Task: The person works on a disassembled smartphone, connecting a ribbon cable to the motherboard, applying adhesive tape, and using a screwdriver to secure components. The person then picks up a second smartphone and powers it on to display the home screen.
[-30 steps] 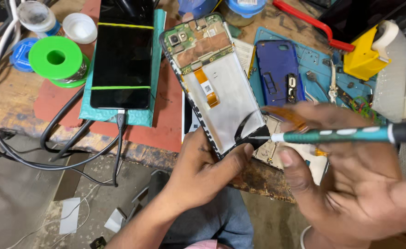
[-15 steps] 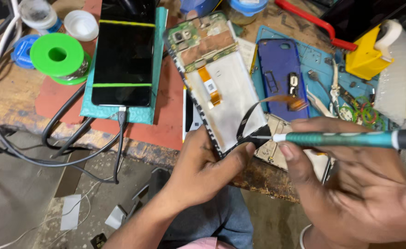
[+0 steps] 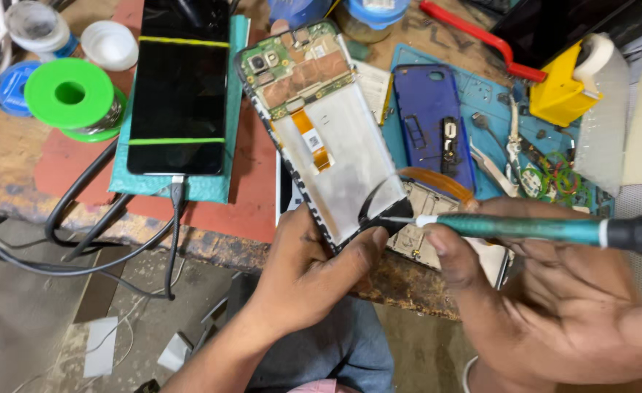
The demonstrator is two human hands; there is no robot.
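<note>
Item: opened phone (image 3: 321, 138), back cover off, lying face down at bench centre, top end twd 11 o'clock. Board w/ camera exposed at upper end; orange flex runs down the middle; battery bay looks bare.

Progress (judged): teardown well along, since rear shell and battery appear out. Work now at lower end, so bottom section prob. left to do. Can't tell if any screw is loose yet.

Left hand (image 3: 310, 273): at 6 o'clock of phone, thumb pressed on its lower edge, fingers curled under frame, gripping it steady.

Right hand (image 3: 546, 306): at 4 o'clock, fingers closed round green-handled screwdriver (image 3: 532, 229); tip touching phone's lower right corner by a black loop of cable.

Outward:
- Blue back cover (image 3: 430, 124), 2 o'clock, on blue mat (image 3: 481, 87).
- Second phone (image 3: 179, 87), dark screen, 9 o'clock, on teal pad, cable plugged in.
- Green solder spool (image 3: 72, 94), further at 9 o'clock.

Containers:
- White round lid/cup (image 3: 113, 44), 10 o'clock, looks empty.
- Blue-topped jars (image 3: 375, 11), 12 o'clock, contents not visible.
- Yellow holder (image 3: 565, 91), 2 o'clock, carrying a tape roll.
</note>
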